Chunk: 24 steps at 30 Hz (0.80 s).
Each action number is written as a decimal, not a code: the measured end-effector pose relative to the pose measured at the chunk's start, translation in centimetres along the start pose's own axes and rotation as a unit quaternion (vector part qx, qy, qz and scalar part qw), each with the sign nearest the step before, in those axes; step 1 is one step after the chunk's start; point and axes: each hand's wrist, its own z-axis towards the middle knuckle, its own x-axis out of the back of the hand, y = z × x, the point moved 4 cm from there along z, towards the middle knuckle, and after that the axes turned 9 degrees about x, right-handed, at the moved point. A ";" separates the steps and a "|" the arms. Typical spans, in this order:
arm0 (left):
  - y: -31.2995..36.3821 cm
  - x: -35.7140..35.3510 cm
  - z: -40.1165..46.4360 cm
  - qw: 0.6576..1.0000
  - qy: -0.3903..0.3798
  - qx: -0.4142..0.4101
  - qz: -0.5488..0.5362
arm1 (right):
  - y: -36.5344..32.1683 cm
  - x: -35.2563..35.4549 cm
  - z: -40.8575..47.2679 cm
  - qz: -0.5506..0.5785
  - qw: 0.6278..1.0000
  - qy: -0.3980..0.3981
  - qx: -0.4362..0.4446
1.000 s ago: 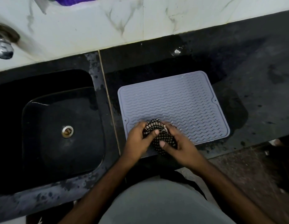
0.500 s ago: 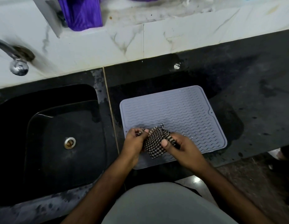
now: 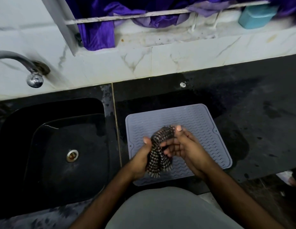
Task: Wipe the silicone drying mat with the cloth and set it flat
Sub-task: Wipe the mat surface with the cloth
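On the dark table the mat lies flat; both hands, left and right, now lift the gripped cloth, bunching it before wiping.

— Where are we?
— We are in a home kitchen: a black stone counter with a sunken sink, a metal tap on the marble-tiled wall.
— And we see a grey drying mat beside the sink.

Ridged matt mat, checked woven cloth
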 end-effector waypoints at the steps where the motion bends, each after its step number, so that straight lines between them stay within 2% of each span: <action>1: -0.5 0.1 0.1 0.996 0.011 0.039 -0.076 | -0.4 0.0 0.2 -0.013 1.000 -0.006 0.008; 3: -1.1 0.4 0.3 0.987 0.036 0.058 -0.146 | -0.7 0.4 0.4 -0.098 0.994 -0.015 0.053; 5: -1.4 0.3 0.6 0.977 0.048 0.057 -0.198 | -0.4 0.8 0.3 -0.236 0.962 -0.026 0.132; 7: -1.8 0.1 1.0 0.975 0.074 0.063 -0.198 | 1.0 0.2 -0.4 -0.344 0.919 -0.068 0.178; 9: -2.0 0.2 1.3 0.977 0.109 0.076 -0.167 | 3.2 -1.2 -1.2 -0.409 0.887 -0.133 0.168; 11: -2.2 0.3 1.5 0.976 0.119 0.091 -0.158 | 5.1 -2.6 -1.8 -0.430 0.874 -0.173 0.143; 15: -2.8 0.9 1.3 0.974 0.101 0.107 -0.175 | 6.0 -2.8 -1.0 -0.387 0.894 -0.175 0.140; 18: -3.6 2.2 0.8 0.978 0.107 0.120 -0.135 | 6.8 -1.5 0.3 -0.326 0.927 -0.125 0.139; 21: -4.4 4.2 0.2 0.986 0.118 0.109 -0.053 | 8.6 0.9 1.2 -0.301 0.947 -0.002 0.108; 23: -5.2 6.6 -0.4 0.972 0.200 0.090 0.089 | 9.3 2.6 1.8 -0.301 0.948 0.080 0.063; 24: -4.9 8.0 -1.0 0.940 0.274 0.048 0.198 | 9.4 3.2 2.0 -0.307 0.944 0.108 0.047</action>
